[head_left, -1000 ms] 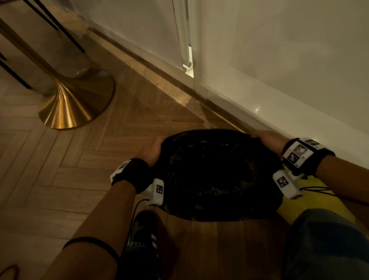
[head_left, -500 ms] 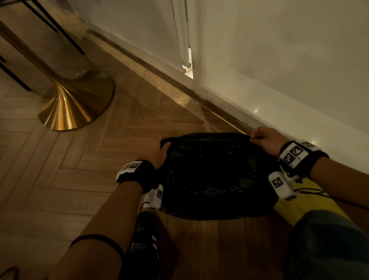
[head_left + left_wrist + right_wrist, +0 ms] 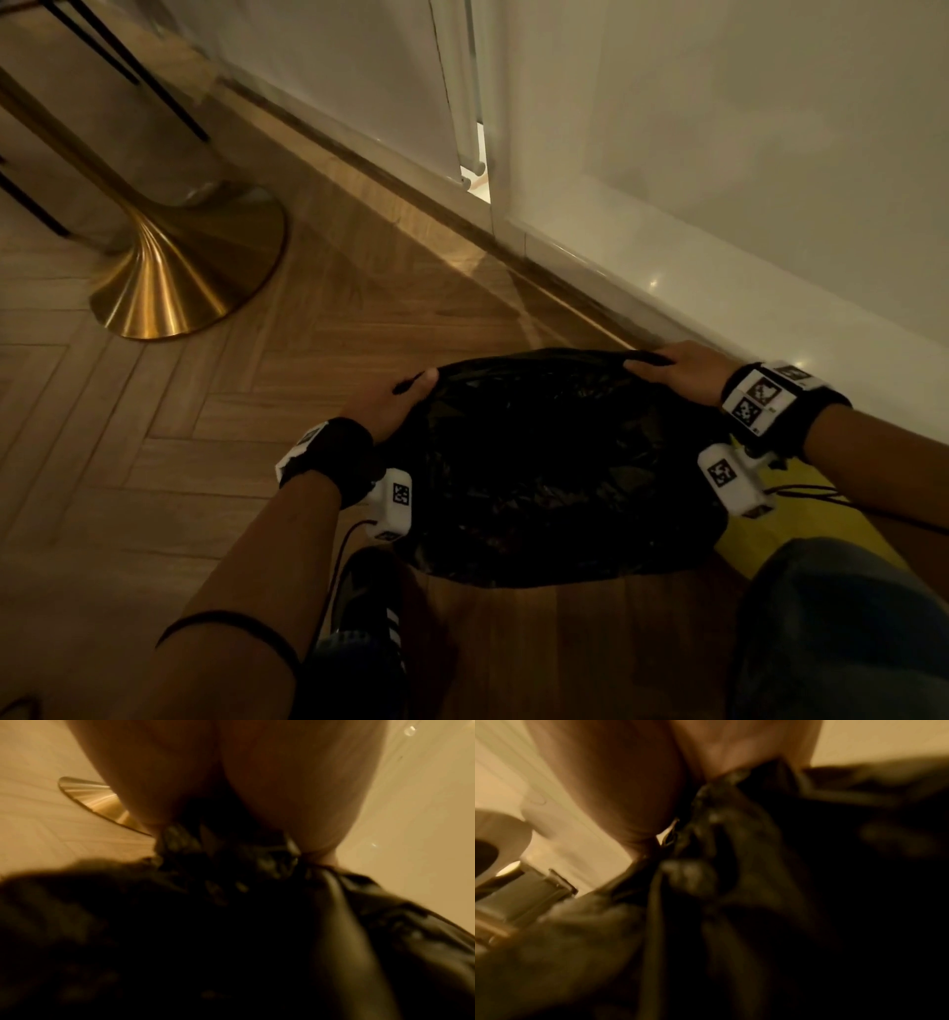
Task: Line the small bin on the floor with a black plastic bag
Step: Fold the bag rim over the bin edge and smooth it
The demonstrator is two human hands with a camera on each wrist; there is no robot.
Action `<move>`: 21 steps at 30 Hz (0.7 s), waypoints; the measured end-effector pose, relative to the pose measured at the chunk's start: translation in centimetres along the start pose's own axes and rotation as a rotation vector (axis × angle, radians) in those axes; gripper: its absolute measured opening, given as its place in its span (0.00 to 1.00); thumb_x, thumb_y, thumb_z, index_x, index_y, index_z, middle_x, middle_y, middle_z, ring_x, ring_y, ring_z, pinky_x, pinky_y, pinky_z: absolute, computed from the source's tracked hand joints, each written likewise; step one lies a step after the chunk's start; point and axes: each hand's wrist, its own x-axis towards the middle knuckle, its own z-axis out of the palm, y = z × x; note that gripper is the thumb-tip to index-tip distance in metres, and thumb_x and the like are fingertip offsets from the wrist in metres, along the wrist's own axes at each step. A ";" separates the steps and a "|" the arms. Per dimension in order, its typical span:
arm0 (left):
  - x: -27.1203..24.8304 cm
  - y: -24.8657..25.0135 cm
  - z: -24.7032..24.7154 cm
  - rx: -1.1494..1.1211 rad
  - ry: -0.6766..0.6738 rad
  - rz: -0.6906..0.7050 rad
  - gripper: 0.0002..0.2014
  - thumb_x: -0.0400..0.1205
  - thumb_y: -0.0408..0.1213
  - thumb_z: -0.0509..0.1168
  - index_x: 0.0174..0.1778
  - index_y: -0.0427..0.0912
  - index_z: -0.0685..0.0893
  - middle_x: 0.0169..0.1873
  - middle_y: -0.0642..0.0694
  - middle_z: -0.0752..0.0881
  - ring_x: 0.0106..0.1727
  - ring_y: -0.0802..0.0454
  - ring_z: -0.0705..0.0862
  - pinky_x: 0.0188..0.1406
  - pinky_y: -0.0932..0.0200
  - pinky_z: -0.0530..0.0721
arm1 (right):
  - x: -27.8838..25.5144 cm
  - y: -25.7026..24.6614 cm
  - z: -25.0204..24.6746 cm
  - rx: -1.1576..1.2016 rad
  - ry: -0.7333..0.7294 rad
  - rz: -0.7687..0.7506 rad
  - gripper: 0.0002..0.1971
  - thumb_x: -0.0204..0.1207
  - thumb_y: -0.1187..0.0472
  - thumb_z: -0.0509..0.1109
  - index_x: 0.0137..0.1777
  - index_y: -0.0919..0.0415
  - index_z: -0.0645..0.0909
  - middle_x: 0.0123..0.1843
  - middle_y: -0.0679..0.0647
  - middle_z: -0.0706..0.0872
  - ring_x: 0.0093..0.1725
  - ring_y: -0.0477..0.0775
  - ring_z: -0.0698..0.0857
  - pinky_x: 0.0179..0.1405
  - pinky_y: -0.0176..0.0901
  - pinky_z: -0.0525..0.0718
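Nearest the camera, a dark shoe (image 3: 367, 606) and a blue-clad knee (image 3: 842, 632) sit on the wooden floor (image 3: 169, 462), with a yellow surface (image 3: 801, 519) showing just beyond the knee. Both forearms reach forward and slightly apart to the black plastic bag (image 3: 554, 462), which lies between them as a dark, crumpled mass spread wide from left to right. The small bin itself is not visible; the bag covers whatever is under it, so I cannot tell whether the rim is already wrapped.

The left hand (image 3: 395, 406) has its fingers curled around the bag's edge at the left far corner; the left wrist view shows bunched film pinched between thumb and fingers. The right hand (image 3: 683, 370) is closed on the opposite far corner, close to the white skirting (image 3: 770, 303), and the right wrist view shows gathered plastic drawn into its grasp. Between the two hands the bag's far hem runs taut, so its long axis lies across the body, with each hand at one end and neither clearly nearer. The coming move probably depends on keeping that hem stretched while drawing it down over the bin's far rim.

Further off, a brass pedestal base (image 3: 179, 277) stands well apart to the left.
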 end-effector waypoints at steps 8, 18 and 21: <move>1.1 -0.6 0.9 0.154 0.003 -0.037 0.24 0.90 0.53 0.54 0.60 0.35 0.85 0.47 0.40 0.87 0.51 0.38 0.85 0.47 0.53 0.75 | 1.3 0.3 1.6 -0.099 0.084 -0.110 0.15 0.84 0.48 0.60 0.35 0.39 0.78 0.39 0.49 0.85 0.43 0.57 0.84 0.41 0.46 0.78; 0.5 -0.3 0.6 -0.175 0.056 0.007 0.03 0.89 0.39 0.62 0.53 0.51 0.81 0.54 0.48 0.84 0.58 0.43 0.84 0.55 0.51 0.80 | 1.6 0.7 1.6 0.020 0.020 0.063 0.45 0.66 0.20 0.46 0.64 0.52 0.83 0.66 0.59 0.85 0.62 0.62 0.83 0.67 0.53 0.77; 0.3 -0.3 0.0 -0.377 -0.007 -0.048 0.07 0.88 0.36 0.63 0.49 0.49 0.86 0.55 0.45 0.86 0.61 0.42 0.84 0.61 0.49 0.79 | 2.3 1.3 1.6 0.183 0.095 0.194 0.57 0.61 0.15 0.43 0.79 0.55 0.69 0.81 0.58 0.69 0.78 0.62 0.70 0.79 0.54 0.64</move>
